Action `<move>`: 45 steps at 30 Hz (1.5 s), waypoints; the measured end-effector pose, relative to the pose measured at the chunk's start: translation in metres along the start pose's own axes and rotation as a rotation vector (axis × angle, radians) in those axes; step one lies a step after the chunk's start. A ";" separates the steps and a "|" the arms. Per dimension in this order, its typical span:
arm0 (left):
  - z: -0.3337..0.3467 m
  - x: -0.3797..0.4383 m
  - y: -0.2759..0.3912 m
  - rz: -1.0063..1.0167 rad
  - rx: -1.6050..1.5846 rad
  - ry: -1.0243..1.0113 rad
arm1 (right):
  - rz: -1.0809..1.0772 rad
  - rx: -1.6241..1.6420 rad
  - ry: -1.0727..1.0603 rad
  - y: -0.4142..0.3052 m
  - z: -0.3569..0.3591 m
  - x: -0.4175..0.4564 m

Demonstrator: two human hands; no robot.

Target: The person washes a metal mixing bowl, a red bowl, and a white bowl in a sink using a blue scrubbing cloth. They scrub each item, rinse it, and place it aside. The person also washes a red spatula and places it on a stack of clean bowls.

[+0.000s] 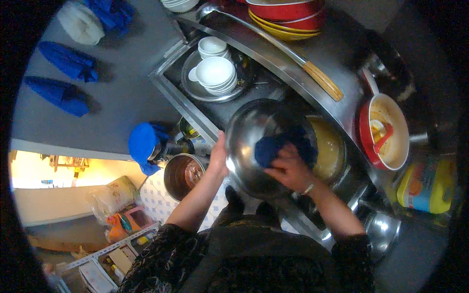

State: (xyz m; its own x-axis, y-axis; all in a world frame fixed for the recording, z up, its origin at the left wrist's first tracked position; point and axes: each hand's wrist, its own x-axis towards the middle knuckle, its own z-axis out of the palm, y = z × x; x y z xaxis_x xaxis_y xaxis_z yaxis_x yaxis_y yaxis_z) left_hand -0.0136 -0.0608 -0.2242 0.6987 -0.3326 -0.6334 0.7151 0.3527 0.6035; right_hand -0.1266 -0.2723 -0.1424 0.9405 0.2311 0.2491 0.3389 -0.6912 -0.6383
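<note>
A large round steel bowl (pixel 243 135) is tilted over the sink. My left hand (pixel 218 157) grips its left rim. Inside it, my right hand (pixel 291 166) presses a dark blue cloth (pixel 266 150) against the metal. Partly hidden behind the bowl, on its right, is a round vessel of cloudy yellowish liquid (pixel 328 150). Stacked white bowls (pixel 216 71) stand on a round metal tray (pixel 188 86) in the far part of the sink.
A wooden-handled ladle (pixel 322 80) lies on the steel ledge. To the right is a red pan (pixel 366 135) with a red utensil inside. Red and yellow dishes (pixel 284 31) are stacked at the top. A deep pot (pixel 176 179) stands low on the left. Blue cloths (pixel 67 62) are further left.
</note>
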 end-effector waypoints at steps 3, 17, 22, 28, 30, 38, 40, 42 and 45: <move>0.019 -0.015 -0.004 0.159 0.057 -0.019 | -0.232 -0.240 -0.145 -0.006 0.015 0.048; 0.012 -0.013 -0.012 0.474 0.595 0.033 | 0.033 -0.163 -0.505 0.150 0.018 0.170; -0.006 0.082 0.050 -0.171 0.264 -0.161 | -0.083 -0.247 -0.647 0.046 0.052 0.171; 0.010 0.035 0.026 0.150 0.664 -0.100 | 0.540 0.203 -0.615 0.118 0.025 0.167; 0.001 0.016 -0.002 0.436 0.838 0.011 | 0.726 0.225 -0.536 0.198 0.013 0.135; 0.018 0.029 0.029 0.086 0.508 -0.095 | 0.107 -0.159 -0.678 0.168 0.060 0.150; 0.044 0.033 0.059 -0.296 0.343 -0.121 | 0.039 -0.205 -0.798 0.140 0.084 0.161; 0.041 0.033 0.057 -0.078 0.603 -0.121 | -0.029 -0.169 -0.792 0.123 0.082 0.166; 0.007 0.047 0.030 0.076 0.619 -0.207 | 0.135 -0.018 -0.722 0.120 0.055 0.162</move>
State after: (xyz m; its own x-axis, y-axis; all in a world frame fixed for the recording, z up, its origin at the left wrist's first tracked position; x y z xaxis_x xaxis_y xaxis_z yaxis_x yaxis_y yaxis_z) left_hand 0.0409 -0.0715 -0.2322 0.6933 -0.5101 -0.5090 0.5012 -0.1662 0.8492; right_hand 0.0675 -0.2805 -0.2192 0.7581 0.5326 -0.3764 0.2243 -0.7549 -0.6163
